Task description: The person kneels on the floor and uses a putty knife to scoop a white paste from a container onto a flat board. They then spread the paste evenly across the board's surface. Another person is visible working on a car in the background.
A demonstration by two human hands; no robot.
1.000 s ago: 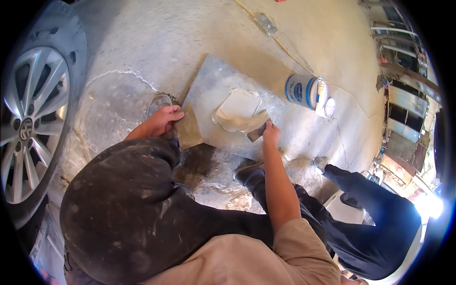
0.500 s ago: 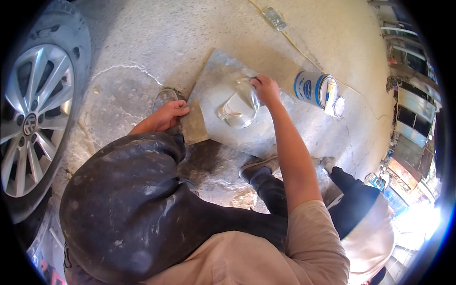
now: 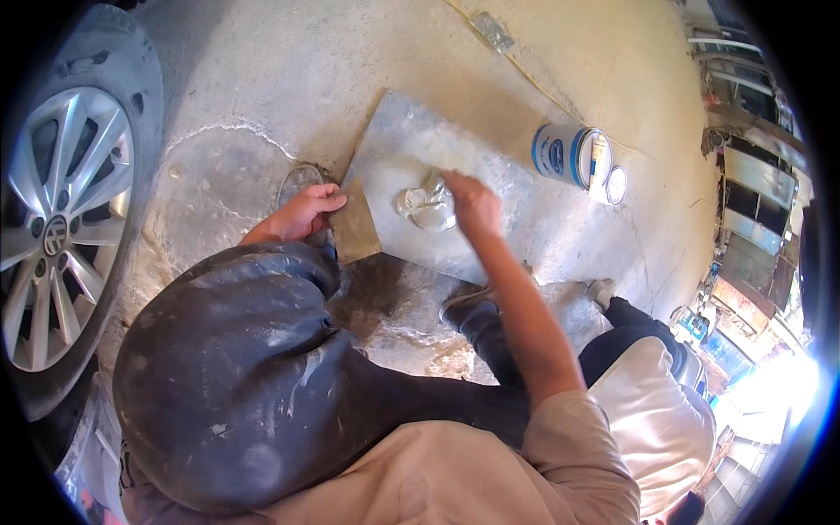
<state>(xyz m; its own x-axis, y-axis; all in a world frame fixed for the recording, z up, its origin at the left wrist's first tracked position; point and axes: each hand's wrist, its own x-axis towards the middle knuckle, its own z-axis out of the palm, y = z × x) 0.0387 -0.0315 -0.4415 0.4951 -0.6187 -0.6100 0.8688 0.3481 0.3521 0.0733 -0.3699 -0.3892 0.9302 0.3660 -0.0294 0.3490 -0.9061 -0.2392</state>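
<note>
Grips a tan plate (image 3: 360, 232) with the left hand (image 3: 308, 213): clamped at its left edge between thumb and fingers, over the near left edge of the grey board (image 3: 398, 127). Curls the right hand (image 3: 475, 208) at the right side of the pale paste (image 3: 423, 208); cannot tell whether clamped on a tool. Finds the paste in a glossy heap near mid-board. Also notes a blue-and-white can (image 3: 555, 152) on the floor, right of the board; a car wheel (image 3: 55, 236), far left.
</note>
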